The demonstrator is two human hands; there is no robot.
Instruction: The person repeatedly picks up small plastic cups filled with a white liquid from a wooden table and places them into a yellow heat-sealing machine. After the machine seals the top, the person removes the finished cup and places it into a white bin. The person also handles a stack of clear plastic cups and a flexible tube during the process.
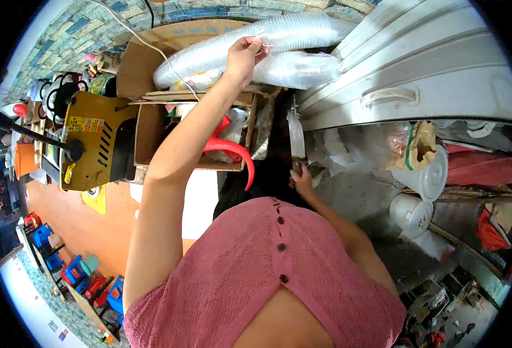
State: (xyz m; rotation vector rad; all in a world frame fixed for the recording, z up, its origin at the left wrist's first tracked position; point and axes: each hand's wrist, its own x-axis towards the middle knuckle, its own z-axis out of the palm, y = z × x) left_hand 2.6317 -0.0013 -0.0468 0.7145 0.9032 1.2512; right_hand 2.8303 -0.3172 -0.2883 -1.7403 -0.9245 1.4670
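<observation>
A long stack of clear plastic cups or bowls (299, 32) in a plastic sleeve leans across an open cardboard box at the top. My left hand (243, 58) is stretched out over it, thumb and fingers pinching the film of the sleeve. Under it lies a second, shorter wrapped stack (297, 68). Low on the right, my right hand (301, 179) grips the dark handle of a knife (296, 137), its broad pale blade pointing away from me.
A lower cardboard box (151, 135) holds a red curved plastic thing (234, 148) and bags. Left stands a yellow machine (93, 139) with a black lever. A white ribbed panel with a handle (390, 96) fills the upper right. Lidded white buckets (412, 215) stand right. A cable (138, 37) hangs across the boxes.
</observation>
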